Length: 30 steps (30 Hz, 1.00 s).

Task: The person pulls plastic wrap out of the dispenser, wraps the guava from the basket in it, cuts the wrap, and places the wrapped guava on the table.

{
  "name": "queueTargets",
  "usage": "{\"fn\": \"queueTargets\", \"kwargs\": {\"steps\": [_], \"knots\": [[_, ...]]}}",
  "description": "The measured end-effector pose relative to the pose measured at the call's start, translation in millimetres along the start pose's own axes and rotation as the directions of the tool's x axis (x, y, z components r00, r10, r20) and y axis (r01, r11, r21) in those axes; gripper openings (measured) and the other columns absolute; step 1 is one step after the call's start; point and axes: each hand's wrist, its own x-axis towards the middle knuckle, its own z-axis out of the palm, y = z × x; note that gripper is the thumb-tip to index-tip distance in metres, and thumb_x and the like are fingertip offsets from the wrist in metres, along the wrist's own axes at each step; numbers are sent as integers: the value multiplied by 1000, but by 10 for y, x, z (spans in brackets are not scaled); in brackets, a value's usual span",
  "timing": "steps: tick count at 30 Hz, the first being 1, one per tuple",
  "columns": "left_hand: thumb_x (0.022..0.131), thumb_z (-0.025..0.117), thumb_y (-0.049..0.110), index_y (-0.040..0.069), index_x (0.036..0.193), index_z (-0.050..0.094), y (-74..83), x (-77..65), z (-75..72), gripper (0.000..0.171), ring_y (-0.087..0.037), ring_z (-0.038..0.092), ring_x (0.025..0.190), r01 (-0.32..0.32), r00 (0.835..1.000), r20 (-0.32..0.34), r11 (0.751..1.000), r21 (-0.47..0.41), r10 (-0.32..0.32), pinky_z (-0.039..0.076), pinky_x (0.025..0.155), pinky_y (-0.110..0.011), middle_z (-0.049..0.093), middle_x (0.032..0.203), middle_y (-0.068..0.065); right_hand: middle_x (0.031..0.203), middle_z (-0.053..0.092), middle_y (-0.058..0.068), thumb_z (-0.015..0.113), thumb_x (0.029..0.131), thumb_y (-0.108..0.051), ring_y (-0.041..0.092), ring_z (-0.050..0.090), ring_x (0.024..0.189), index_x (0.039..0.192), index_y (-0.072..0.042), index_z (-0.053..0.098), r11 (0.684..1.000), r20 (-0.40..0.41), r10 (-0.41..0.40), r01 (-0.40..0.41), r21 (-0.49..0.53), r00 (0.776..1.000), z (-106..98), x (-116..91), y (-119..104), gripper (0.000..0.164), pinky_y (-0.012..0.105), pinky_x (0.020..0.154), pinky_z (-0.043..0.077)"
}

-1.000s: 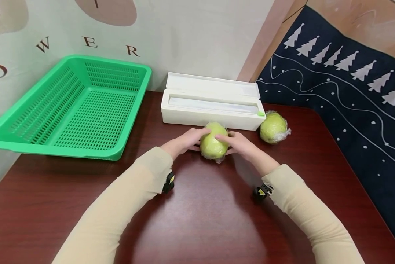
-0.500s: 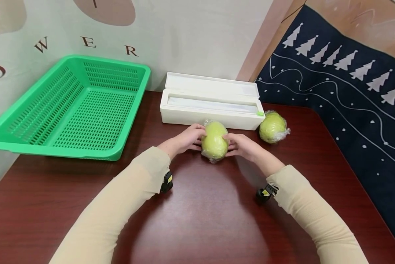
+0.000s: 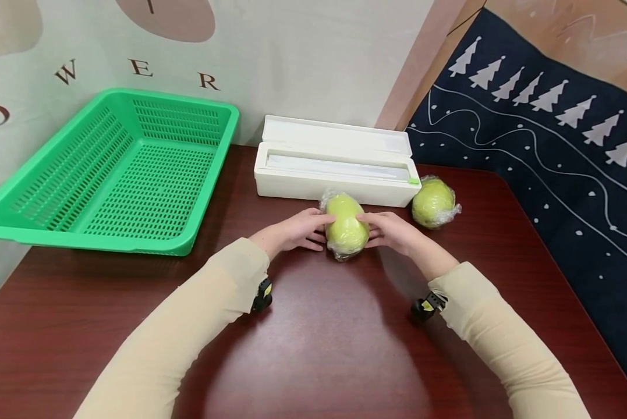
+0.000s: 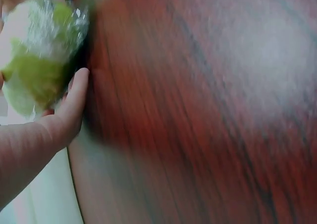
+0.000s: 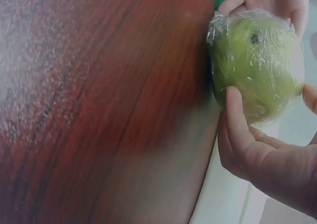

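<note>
A green fruit in clear cling film [image 3: 347,227] is between my two hands, in front of the white box. The film bunches loosely at its far and near ends. My left hand [image 3: 303,228] holds its left side, thumb against the skin and the other fingers spread low beside it. From the right, my right hand [image 3: 395,231] holds it between thumb and fingers. The right wrist view shows the wrapped fruit [image 5: 257,65] with a dark spot at one end, film stretched over it. In the left wrist view the fruit [image 4: 37,80] is partly cut off.
A white cling film dispenser [image 3: 334,185] stands behind the hands, lid up, with a green slider at its right end. Another wrapped green fruit [image 3: 434,202] sits by its right corner. A green plastic basket [image 3: 184,241] stands at the left on the dark red table [image 3: 318,349].
The fruit has turned between the hands and shifted slightly right and nearer. The right hand has moved a little right; the left thumb has come onto the front of the fruit.
</note>
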Motion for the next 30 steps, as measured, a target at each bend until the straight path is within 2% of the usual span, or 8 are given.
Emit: {"fn": "queueTargets", "kwargs": {"steps": [8, 15, 22, 30], "knots": [[97, 44, 31, 9, 143, 19, 93, -17, 244, 57, -38, 55, 112, -17, 999, -41, 1000, -13, 17, 51, 91, -42, 39, 139, -22, 98, 61, 5, 49, 95, -27, 6, 63, 79, 134, 14, 36, 1000, 13, 2, -1, -26, 1000, -72, -101, 51, 58, 31, 81, 55], [94, 45, 19, 7, 142, 21, 226, -34, 567, 54, -32, 57, 102, -28, 1000, 1, 999, -39, 28, 51, 92, -41, 40, 138, -22, 96, 57, 2, 48, 95, -24, 6, 63, 80, 135, 16, 23, 999, 35, -2, 4, -49, 999, -405, -387, 99, 61, 25, 78, 54], [91, 45, 15, 5, 138, 24, 289, 114, 1040, 52, -34, 54, 101, -6, 998, 55, 998, -61, 9, 51, 91, -41, 37, 137, -19, 97, 59, 1, 47, 97, -28, 6, 64, 84, 132, 15, 27, 986, 53, 47, -37, -163, 997, -819, -682, 205, 60, 27, 82, 54], [88, 44, 12, 2, 138, 28, 282, 323, 1379, 53, -35, 56, 103, -2, 997, 75, 999, -34, 4, 50, 92, -42, 41, 129, -16, 92, 63, -4, 47, 97, -28, 6, 64, 85, 134, 16, 28, 978, 36, 101, -93, -187, 994, -1083, -783, 356, 60, 29, 84, 54]]}}
